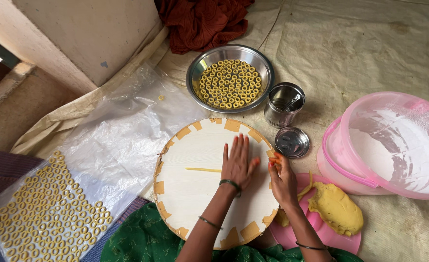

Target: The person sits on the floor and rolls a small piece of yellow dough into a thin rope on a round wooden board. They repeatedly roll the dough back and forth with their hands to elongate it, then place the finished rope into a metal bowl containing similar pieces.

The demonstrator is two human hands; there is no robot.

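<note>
— Where is the dough strip [203,170] found?
— On the round board [195,194], mid-way, under the flat, spread left hand [238,165].
— And the right hand [282,179]?
— Pinched on a dough bit at the board's right edge; bare board is left toward its left edge

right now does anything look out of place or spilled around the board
One stray dough ring lies alone on the clear plastic sheet, apart from the rings in the steel bowl and the rows at lower left. The round board has a chipped, patchy edge. Nothing else looks spilled.
</note>
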